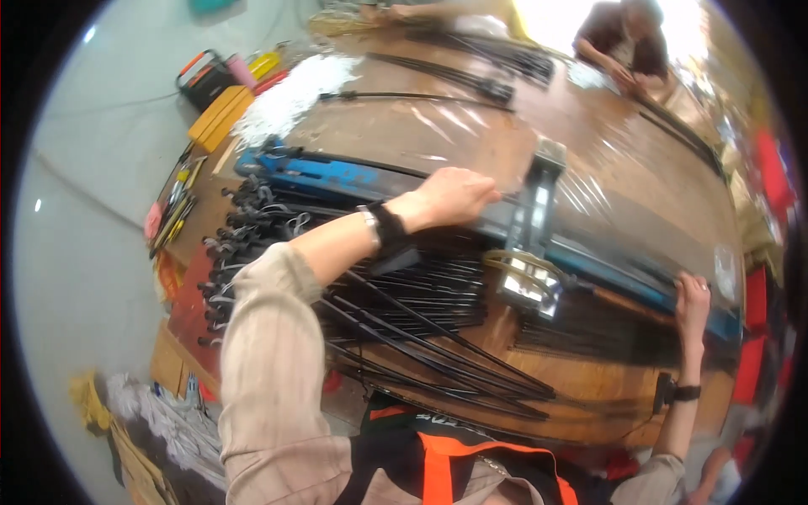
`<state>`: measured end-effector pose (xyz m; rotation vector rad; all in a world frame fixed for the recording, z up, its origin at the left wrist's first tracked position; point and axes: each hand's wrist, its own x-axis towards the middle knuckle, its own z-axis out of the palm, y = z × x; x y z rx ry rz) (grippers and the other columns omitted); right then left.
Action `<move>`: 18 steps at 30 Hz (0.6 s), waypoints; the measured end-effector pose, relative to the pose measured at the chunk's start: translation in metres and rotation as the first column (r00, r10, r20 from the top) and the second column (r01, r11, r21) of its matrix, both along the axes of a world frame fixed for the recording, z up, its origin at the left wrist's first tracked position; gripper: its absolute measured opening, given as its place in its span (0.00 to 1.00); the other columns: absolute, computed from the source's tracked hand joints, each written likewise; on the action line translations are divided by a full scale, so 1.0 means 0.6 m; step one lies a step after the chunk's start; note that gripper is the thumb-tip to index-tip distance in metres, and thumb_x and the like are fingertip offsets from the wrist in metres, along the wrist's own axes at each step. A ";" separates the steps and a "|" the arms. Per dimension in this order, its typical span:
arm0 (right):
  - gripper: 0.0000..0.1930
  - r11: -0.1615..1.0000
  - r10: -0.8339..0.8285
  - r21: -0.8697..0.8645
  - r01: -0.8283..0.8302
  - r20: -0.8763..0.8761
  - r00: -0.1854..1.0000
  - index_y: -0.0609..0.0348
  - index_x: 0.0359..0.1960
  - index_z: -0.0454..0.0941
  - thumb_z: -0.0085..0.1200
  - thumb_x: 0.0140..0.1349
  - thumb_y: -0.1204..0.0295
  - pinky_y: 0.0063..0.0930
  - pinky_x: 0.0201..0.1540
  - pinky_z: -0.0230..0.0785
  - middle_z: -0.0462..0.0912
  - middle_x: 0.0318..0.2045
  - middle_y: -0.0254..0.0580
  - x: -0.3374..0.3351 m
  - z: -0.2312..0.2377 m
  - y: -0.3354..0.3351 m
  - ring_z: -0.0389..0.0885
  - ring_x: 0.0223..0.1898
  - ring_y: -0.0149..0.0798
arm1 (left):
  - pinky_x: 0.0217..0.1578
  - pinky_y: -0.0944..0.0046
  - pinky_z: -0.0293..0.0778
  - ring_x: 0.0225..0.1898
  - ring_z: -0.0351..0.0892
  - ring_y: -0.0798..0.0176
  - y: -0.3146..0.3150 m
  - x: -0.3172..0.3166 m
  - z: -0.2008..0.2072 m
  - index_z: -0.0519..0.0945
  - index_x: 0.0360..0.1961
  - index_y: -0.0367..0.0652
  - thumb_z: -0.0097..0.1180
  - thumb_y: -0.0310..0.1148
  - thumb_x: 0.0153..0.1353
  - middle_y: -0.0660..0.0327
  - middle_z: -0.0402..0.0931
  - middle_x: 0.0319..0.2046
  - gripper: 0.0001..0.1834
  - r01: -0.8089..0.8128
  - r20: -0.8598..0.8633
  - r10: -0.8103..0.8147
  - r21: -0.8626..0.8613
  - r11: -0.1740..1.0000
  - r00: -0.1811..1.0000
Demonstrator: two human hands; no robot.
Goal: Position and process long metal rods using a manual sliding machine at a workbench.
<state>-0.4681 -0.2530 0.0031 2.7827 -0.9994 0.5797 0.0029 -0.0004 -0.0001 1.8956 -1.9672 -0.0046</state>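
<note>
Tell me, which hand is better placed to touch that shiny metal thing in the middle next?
Probably the left hand: it is closer to the metal device. The right hand is farther off, near the right end of the blue rail.

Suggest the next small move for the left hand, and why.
Perhaps steady the black rod with the left hand: the rod runs along the blue rail toward that curled hand, while the right hand is near the rail's right end.
</note>
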 end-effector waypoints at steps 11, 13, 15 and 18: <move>0.16 0.951 0.308 -0.073 -0.299 0.187 0.933 0.58 0.47 0.79 0.60 0.55 0.75 0.39 0.52 0.61 0.84 0.42 0.39 0.133 -0.042 0.216 0.79 0.47 0.44 | 0.30 0.46 0.73 0.31 0.79 0.42 -0.014 -0.016 0.001 0.74 0.30 0.43 0.50 0.40 0.67 0.50 0.79 0.25 0.12 -0.128 0.140 0.125 0.012 0.992 0.982; 0.16 0.953 0.302 -0.033 -0.302 0.226 0.926 0.58 0.47 0.79 0.61 0.55 0.75 0.39 0.51 0.62 0.84 0.41 0.39 0.140 -0.048 0.225 0.79 0.46 0.44 | 0.30 0.46 0.72 0.31 0.79 0.41 -0.021 -0.016 0.002 0.74 0.30 0.44 0.49 0.40 0.67 0.50 0.78 0.25 0.13 -0.139 0.142 0.133 0.034 0.990 0.981; 0.16 0.947 0.306 0.008 -0.321 0.283 0.909 0.58 0.47 0.79 0.61 0.55 0.74 0.38 0.51 0.61 0.84 0.40 0.40 0.149 -0.057 0.231 0.79 0.45 0.44 | 0.30 0.45 0.72 0.31 0.79 0.41 -0.015 -0.017 0.002 0.74 0.30 0.44 0.49 0.40 0.67 0.51 0.78 0.25 0.13 -0.140 0.147 0.132 0.041 0.989 0.980; 0.16 0.943 0.284 0.074 -0.324 0.328 0.901 0.59 0.47 0.78 0.62 0.56 0.75 0.37 0.50 0.63 0.83 0.39 0.42 0.178 -0.062 0.237 0.79 0.44 0.44 | 0.30 0.45 0.72 0.31 0.78 0.41 -0.008 -0.020 -0.003 0.74 0.30 0.43 0.49 0.40 0.67 0.51 0.78 0.25 0.13 -0.146 0.138 0.138 0.049 0.988 0.981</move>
